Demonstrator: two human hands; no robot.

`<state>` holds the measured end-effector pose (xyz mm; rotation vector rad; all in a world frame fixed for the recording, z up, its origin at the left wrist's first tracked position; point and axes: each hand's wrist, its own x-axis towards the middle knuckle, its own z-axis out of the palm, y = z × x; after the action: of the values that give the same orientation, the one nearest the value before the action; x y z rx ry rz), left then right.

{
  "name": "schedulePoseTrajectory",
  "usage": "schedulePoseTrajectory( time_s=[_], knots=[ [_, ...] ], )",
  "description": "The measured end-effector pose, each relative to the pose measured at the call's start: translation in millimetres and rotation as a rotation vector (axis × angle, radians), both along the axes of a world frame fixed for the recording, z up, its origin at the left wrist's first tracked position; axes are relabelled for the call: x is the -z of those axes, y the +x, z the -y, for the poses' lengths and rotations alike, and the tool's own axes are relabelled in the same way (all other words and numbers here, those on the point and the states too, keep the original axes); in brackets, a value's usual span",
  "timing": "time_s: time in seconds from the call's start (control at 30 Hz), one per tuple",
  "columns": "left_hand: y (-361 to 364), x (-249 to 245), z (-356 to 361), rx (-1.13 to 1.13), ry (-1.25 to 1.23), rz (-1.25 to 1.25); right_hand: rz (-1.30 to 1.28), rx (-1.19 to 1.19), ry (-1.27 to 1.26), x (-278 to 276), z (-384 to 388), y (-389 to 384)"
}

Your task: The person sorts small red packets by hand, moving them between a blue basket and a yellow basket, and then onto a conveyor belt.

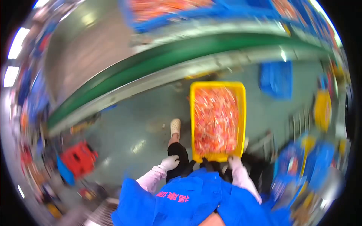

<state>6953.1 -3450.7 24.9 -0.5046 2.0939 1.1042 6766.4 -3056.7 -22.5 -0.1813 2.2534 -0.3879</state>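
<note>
A yellow crate (243, 113) full of pinkish-orange, stick-like pieces (215, 120) is in front of my body, right of centre. My right hand (234, 162), in a pale glove, grips the crate's near rim at its right corner. Away from the crate, to its left, my left hand (169, 162) is over my dark trouser leg. Its gloved fingers look curled together, and nothing shows in them. Dark shapes at the middle of the near rim are too blurred to make out.
A green-edged conveyor or table (151, 62) curves across the far side, with blue crates (173, 17) of similar pieces on it. A blue crate (276, 80) is on the floor at right. At left lies a red object (79, 159). Blue containers (320, 162) stand at lower right.
</note>
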Motion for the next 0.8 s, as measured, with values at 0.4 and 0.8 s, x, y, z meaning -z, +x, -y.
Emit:
schedulePoseTrajectory(
  time_s=[0.4, 0.8],
  knots=[
    [-283, 104, 29, 0.403, -0.132, -0.496, 0.092, 0.332, -0.061, 69, 83, -111],
    [-474, 276, -96, 0.583, -0.547, -0.008, 0.09, 0.334, 0.112, 238, 51, -141]
  ],
)
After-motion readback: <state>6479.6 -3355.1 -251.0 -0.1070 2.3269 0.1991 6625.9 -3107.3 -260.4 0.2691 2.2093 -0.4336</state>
